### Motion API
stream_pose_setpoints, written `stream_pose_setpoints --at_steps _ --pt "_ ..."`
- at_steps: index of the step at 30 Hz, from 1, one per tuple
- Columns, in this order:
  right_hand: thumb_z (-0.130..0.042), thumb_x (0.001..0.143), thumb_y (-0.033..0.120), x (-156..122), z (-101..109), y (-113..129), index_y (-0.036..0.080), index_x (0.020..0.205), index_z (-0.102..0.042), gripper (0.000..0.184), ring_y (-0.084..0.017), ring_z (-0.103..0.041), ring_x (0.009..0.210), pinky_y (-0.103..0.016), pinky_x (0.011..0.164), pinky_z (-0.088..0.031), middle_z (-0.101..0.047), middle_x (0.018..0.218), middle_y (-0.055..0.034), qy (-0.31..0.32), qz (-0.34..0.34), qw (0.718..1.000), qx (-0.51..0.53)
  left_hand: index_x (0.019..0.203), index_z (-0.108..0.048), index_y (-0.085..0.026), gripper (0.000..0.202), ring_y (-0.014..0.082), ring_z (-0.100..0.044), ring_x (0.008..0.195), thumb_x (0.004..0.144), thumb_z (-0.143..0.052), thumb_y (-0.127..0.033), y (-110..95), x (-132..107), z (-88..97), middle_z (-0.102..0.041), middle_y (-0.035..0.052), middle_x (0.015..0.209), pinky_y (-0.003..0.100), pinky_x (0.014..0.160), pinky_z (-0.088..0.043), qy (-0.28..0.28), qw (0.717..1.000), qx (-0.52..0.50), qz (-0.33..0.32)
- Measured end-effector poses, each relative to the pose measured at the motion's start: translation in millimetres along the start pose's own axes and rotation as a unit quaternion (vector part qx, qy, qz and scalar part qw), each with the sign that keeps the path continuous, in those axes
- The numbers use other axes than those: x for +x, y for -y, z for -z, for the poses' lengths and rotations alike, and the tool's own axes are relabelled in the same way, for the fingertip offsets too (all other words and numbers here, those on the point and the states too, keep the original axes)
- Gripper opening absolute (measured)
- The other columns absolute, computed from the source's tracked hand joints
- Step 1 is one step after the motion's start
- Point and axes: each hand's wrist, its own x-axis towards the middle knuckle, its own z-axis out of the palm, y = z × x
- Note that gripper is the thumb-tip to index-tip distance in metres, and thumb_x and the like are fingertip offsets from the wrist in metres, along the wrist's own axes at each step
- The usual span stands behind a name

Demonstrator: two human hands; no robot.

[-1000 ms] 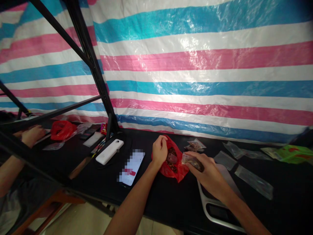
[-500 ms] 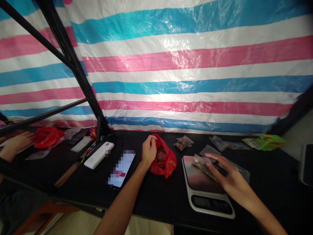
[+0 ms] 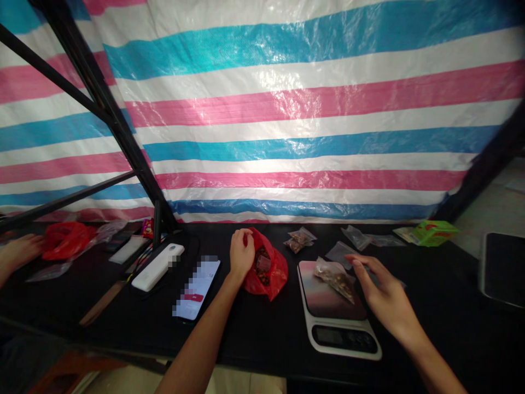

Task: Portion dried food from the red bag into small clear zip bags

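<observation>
My left hand is closed on the rim of a red plastic bag that holds brown pieces. A small clear pouch with brown pieces inside lies on the plate of a kitchen scale. Just right of the pouch hovers my right hand, fingers spread and holding nothing. Further filled pouches lie behind the scale.
A phone and a white power bank lie left of the red bag. Empty clear pouches and a green box sit at the back right. Another person's hand rests by a second red bag far left.
My right hand carried the clear pouch from beside the red bag onto the scale plate and let it go. My left hand has kept hold of the red bag.
</observation>
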Motion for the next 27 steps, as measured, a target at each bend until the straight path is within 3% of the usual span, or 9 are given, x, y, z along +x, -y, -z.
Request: stream_pose_setpoints --at_steps 4,14,23,27 --pt "-0.055 0.102 0.048 -1 -2 1 0.027 0.108 -0.073 0.028 -0.027 -0.071 0.107 -0.04 0.098 -0.052 -0.075 0.109 -0.0064 0.001 0.018 1.0 -0.007 0.092 -0.065 -0.021 0.012 0.0252 -0.062 0.103 0.084 -0.06 -0.014 9 0 -4.8 -0.063 0.0066 0.098 0.041 0.099 -0.048 0.033 0.998 0.051 0.03" --pt "-0.056 0.103 0.046 -3 -3 -1 0.028 0.107 -0.072 0.024 -0.027 -0.07 0.106 -0.042 0.097 -0.051 -0.075 0.109 -0.0059 0.012 0.032 0.999 -0.022 0.099 -0.068 -0.021 0.021 0.0213 -0.064 0.104 0.087 -0.055 -0.009 9 -5 -8.1 -0.059 0.0075 0.109 0.035 0.1 -0.049 0.06 0.991 0.092 0.071" --pt "-0.059 0.1 0.048 -6 -10 2 0.029 0.115 -0.071 0.027 -0.03 -0.071 0.109 -0.049 0.098 -0.054 -0.077 0.115 -0.0078 0.054 0.049 0.996 -0.059 0.096 -0.066 -0.021 0.017 0.0281 -0.059 0.109 0.084 -0.058 -0.012 -6 -19 -11.4 -0.053 0.0094 0.108 0.045 0.101 -0.048 -0.035 0.985 0.113 0.124" --pt "-0.067 0.092 0.052 -12 -16 -1 0.033 0.122 -0.071 0.036 -0.032 -0.071 0.112 -0.053 0.099 -0.054 -0.077 0.12 -0.0055 0.067 0.048 0.992 -0.098 0.092 -0.065 -0.022 0.023 0.0242 -0.06 0.105 0.081 -0.055 -0.004 -14 -19 -9.6 -0.054 0.0063 0.104 0.041 0.101 -0.048 -0.056 0.987 0.098 0.111"
